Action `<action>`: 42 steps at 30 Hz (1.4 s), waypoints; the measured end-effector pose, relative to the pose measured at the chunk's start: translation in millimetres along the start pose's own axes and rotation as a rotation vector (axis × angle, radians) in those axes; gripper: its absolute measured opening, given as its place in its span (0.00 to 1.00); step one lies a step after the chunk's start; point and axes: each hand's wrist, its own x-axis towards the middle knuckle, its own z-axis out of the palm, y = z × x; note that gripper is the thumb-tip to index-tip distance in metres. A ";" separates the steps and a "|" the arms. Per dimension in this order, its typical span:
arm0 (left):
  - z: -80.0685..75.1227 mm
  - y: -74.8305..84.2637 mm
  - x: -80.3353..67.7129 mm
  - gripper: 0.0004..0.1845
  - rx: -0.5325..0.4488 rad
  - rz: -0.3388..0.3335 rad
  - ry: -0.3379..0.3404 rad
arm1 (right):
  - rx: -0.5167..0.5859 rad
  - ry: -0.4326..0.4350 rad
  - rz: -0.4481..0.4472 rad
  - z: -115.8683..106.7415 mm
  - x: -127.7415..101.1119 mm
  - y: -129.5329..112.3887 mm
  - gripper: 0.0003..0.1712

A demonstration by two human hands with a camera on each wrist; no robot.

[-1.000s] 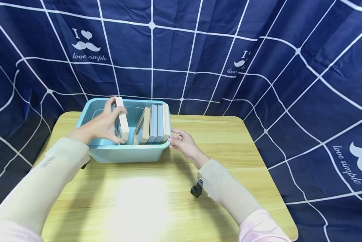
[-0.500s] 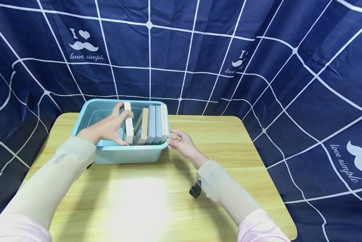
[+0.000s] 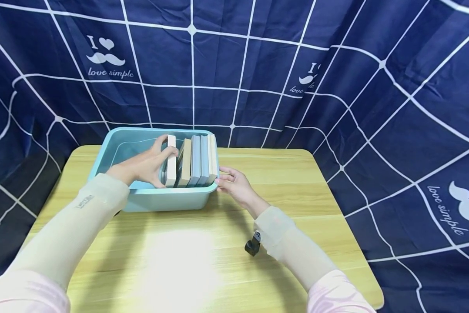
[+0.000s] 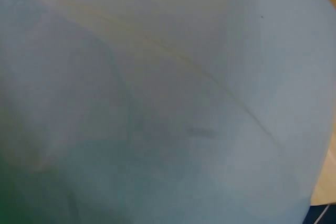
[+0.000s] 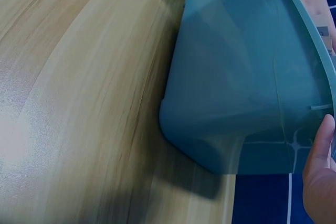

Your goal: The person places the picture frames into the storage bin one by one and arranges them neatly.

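A light blue plastic bin stands at the back left of the table. Inside it my left hand grips a book with a white edge, thumb toward the near end and fingers over the far end. Right beside this one, a tan book leans to the right. Two blue-grey books and a cream book follow, upright against the bin's right wall. My right hand touches the outside of that wall near the front corner with its fingertips. The bin's pale wall fills the left wrist view, blurred.
The wooden table extends to the right and front of the bin. Dark blue curtains with white lines hang closely behind it and at the sides. A small black device hangs under the right wrist.
My left hand has moved right with the white-edged book, from the bin's left half up beside the tan book. The right hand stays at the bin's corner.
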 end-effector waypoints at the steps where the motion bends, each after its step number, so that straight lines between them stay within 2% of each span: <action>1: 0.3 -0.1 0.4 0.47 0.006 0.005 -0.004 | 0.000 0.000 0.001 0.2 -0.2 -0.1 0.31; 7: -0.6 4.1 2.6 0.47 0.056 -0.003 -0.029 | 0.008 0.008 0.000 1.6 -1.8 -1.2 0.31; 17: -0.7 7.2 5.6 0.49 0.064 -0.050 -0.087 | 0.005 0.004 -0.009 1.4 -2.1 -0.4 0.31; 23: 1.2 6.2 5.2 0.51 0.056 -0.049 -0.063 | 0.002 0.003 -0.011 1.0 -1.6 0.6 0.31; 35: 5.4 1.1 4.2 0.53 0.085 0.018 -0.026 | 0.007 -0.002 -0.012 0.3 -2.4 0.7 0.30; 42: 6.8 0.8 3.7 0.53 0.079 0.001 -0.026 | 0.016 -0.003 -0.005 -0.4 -2.9 -0.6 0.31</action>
